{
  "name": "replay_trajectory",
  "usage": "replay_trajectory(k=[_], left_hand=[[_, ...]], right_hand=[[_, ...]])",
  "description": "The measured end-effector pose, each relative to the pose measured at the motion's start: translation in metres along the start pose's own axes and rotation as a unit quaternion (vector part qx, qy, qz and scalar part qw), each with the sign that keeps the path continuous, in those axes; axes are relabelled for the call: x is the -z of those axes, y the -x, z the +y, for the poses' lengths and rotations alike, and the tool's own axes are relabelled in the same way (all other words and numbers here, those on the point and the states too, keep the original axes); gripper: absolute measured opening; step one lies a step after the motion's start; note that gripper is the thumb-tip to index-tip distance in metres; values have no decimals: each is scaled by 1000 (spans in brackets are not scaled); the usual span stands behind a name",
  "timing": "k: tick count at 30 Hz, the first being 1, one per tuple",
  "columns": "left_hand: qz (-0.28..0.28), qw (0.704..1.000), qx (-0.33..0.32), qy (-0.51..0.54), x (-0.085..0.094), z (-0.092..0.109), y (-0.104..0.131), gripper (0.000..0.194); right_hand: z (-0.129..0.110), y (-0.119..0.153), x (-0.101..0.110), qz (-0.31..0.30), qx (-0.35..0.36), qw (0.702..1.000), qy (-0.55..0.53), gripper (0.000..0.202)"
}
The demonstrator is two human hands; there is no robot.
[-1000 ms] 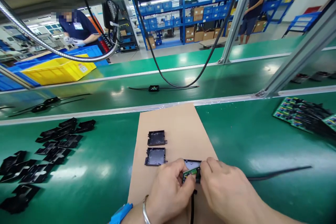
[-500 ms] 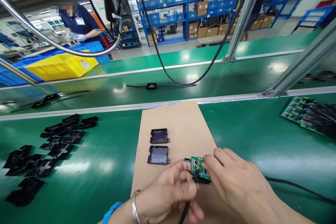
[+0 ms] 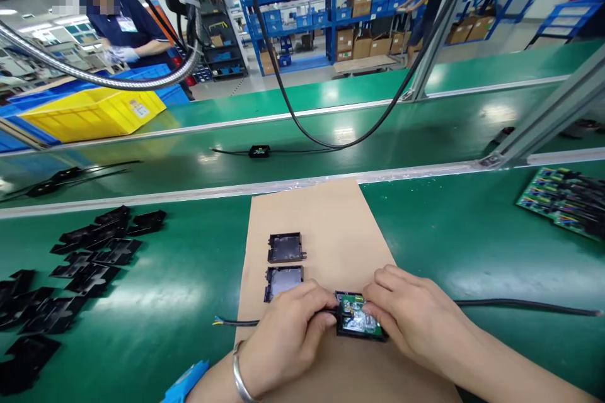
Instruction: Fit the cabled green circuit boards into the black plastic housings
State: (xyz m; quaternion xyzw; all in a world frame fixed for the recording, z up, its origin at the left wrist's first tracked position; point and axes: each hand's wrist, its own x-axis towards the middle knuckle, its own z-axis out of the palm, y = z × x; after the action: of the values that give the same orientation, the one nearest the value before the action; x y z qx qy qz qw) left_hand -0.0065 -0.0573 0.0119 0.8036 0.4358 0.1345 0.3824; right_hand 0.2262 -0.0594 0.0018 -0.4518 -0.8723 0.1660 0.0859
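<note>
Thumb and forefinger of the left hand (image 3: 290, 327) pinch a round black cable (image 3: 331, 312) beside a square green circuit board (image 3: 363, 316) lying in a shallow black plastic housing (image 3: 360, 334), lower right of centre; the fingers of the right hand (image 3: 418, 313) bunch at the board's right side, though whether they grip or merely press cannot be told. Good handling here probably means keeping the cable straight and pressing near the board's edges, not its middle. Beneath lies a tan cardboard sheet (image 3: 326, 217) on a glossy green worktop (image 3: 189, 277); a yellow plastic bin (image 3: 94, 116) sits upper left, blue metal shelving (image 3: 329, 12) upper centre.
</note>
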Motion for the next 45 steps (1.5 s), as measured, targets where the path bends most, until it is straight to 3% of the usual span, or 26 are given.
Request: replay_trajectory(k=[3,6,9,13,18,26,31,37,41,45], left_hand=[[-20,999,1,-25,-3,-2,-1,26],[-46,998,11,-49,-3,-1,-1,51],[-65,996,8,-68,-3,0,-1,52],[-49,992,-5,-120,-8,0,0,51],[-7,982,-37,-184,-16,-2,2,63],[2,989,-37,-143,-13,-3,1,59],[-1,992,-44,-118,-7,0,0,19],[93,953,-168,-233,-15,-5,0,20],[108,935,-190,-280,-22,-9,2,18],[84,873,-216,-430,-32,-6,6,30]], right_hand=[[2,-2,-6,-10,-2,1000,22,11],[2,-3,-8,-23,25,999,30,18],[1,-6,-4,-19,61,998,12,25],[-2,-7,0,-33,73,997,7,12],[-5,-4,-5,-36,68,997,28,9],[-12,-9,-3,-57,34,997,47,3],[-12,-10,0,-68,24,997,23,11],[-10,-7,-6,-6,31,999,15,13],[-9,-6,-9,7,40,999,-1,11],[-6,-6,-12,31,39,999,-18,11]])
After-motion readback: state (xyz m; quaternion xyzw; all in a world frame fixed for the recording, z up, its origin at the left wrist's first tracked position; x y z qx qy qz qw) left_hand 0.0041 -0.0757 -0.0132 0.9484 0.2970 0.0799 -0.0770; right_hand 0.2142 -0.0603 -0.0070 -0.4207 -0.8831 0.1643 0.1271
